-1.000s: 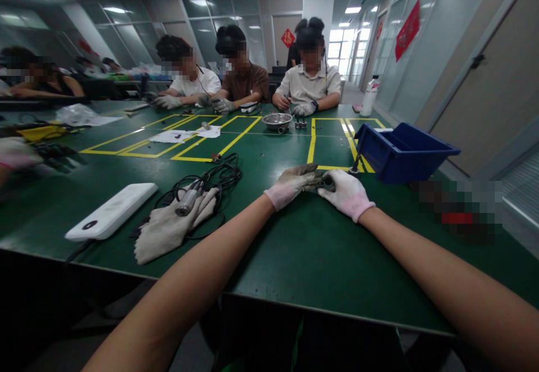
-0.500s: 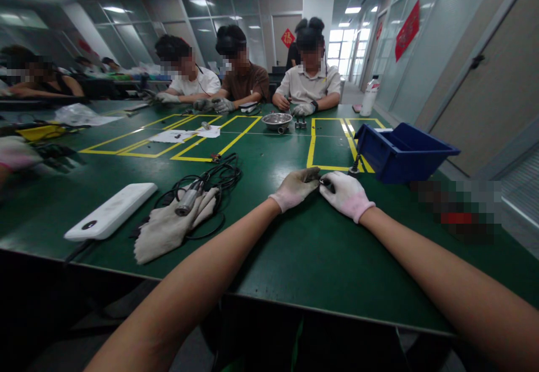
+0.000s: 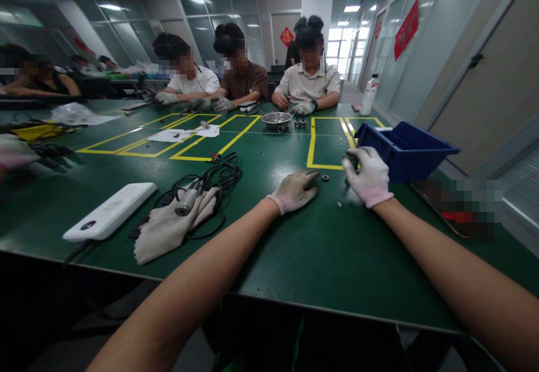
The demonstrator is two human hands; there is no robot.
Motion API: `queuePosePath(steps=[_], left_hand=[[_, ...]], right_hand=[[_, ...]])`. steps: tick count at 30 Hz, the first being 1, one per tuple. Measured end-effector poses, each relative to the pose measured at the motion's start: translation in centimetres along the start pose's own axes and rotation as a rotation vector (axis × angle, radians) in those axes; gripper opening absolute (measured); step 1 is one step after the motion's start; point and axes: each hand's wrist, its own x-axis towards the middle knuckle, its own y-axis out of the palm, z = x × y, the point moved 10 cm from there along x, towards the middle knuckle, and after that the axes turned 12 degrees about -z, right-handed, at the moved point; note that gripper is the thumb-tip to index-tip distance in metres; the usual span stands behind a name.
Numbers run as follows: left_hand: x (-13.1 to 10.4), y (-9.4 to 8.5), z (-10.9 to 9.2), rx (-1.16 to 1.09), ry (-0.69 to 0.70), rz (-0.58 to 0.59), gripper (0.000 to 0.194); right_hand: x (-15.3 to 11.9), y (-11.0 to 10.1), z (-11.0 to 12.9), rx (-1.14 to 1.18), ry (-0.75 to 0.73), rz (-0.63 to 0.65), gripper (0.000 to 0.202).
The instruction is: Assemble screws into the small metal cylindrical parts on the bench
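My left hand [image 3: 295, 192], in a grey-white glove, rests on the green table [image 3: 286, 259] with its fingers stretched out and nothing in them. Just off its fingertips lies a small round metal part [image 3: 325, 177]. To the right, beside the blue bin, my right hand [image 3: 368, 176] is gloved too and has its fingers closed around a small dark part [image 3: 353, 162] with a stem. Most of that part is hidden by the fingers. A tiny pale bit [image 3: 339, 204] lies between my hands.
A blue bin [image 3: 404, 155] stands at right. Leftward are a cloth [image 3: 162, 234], a metal cylinder with cables [image 3: 185, 199] and a white power bank [image 3: 110, 212]. Farther back are yellow tape [image 3: 311, 144], a metal bowl [image 3: 275, 120], a bottle [image 3: 370, 95] and seated people.
My hands have parted. My right hand has moved right and closed around the dark stemmed part. The round metal part now lies on the table; my left hand has opened and stayed nearly in place.
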Motion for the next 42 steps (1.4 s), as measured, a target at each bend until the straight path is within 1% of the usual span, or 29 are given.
queuePosePath(steps=[1, 3, 6, 8, 12, 14, 17, 19, 21, 23, 25, 27, 30, 34, 37, 39, 42], left_hand=[[0.0, 0.1, -0.5, -0.03, 0.024, 0.011, 0.052], [-0.1, 0.3, -1.2, -0.073, 0.055, 0.045, 0.054], [-0.2, 0.7, -1.9, -0.058, 0.082, 0.082, 0.058], [-0.3, 0.9, -2.0, -0.024, 0.093, 0.09, 0.06], [-0.1, 1.6, -1.8, 0.027, 0.09, 0.108, 0.066], [0.2, 2.1, -1.5, 0.041, 0.074, 0.114, 0.069], [0.9, 2.9, -1.1, 0.08, 0.055, 0.127, 0.069], [1.2, 3.4, -1.0, 0.12, 0.063, 0.139, 0.066], [1.3, 3.5, -1.2, 0.136, 0.085, 0.128, 0.061], [1.3, 3.1, -1.4, 0.132, 0.102, 0.09, 0.054], [1.2, 2.5, -0.9, 0.157, 0.086, 0.049, 0.044], [1.1, 1.6, 0.3, 0.228, 0.029, 0.009, 0.037], [1.3, 0.0, 3.0, 0.332, -0.079, -0.051, 0.031], [1.3, -2.3, 6.2, 0.374, -0.203, -0.1, 0.028], [0.9, -3.9, 8.1, 0.379, -0.307, -0.131, 0.03], [0.7, -4.6, 8.9, 0.388, -0.364, -0.145, 0.032], [0.4, -5.4, 9.8, 0.432, -0.418, -0.159, 0.034]], right_hand=[[0.3, -0.6, -0.6, -0.013, 0.029, -0.042, 0.033], [0.5, -0.9, -1.4, -0.03, 0.069, -0.076, 0.035], [0.1, 0.1, -2.1, -0.034, 0.08, -0.058, 0.041], [-0.4, 1.2, -2.3, -0.05, 0.082, -0.023, 0.046], [-1.1, 3.4, -2.8, -0.123, 0.09, 0.092, 0.057], [-1.4, 4.1, -3.1, -0.167, 0.092, 0.144, 0.055], [-1.6, 4.9, -3.5, -0.225, 0.085, 0.206, 0.048], [-1.8, 5.2, -3.8, -0.249, 0.077, 0.235, 0.043], [-2.0, 5.3, -4.1, -0.258, 0.071, 0.25, 0.04], [-2.1, 5.4, -4.2, -0.255, 0.06, 0.258, 0.038], [-2.2, 5.4, -4.1, -0.245, 0.046, 0.271, 0.035], [-2.3, 5.5, -3.9, -0.231, 0.039, 0.291, 0.034], [-2.5, 5.5, -3.5, -0.196, 0.028, 0.323, 0.034], [-2.7, 5.6, -2.4, -0.123, -0.024, 0.352, 0.034], [-3.0, 5.5, -1.6, -0.078, -0.069, 0.365, 0.033], [-3.1, 5.5, -1.1, -0.053, -0.096, 0.372, 0.033], [-3.2, 5.5, -0.7, -0.05, -0.119, 0.381, 0.033]])
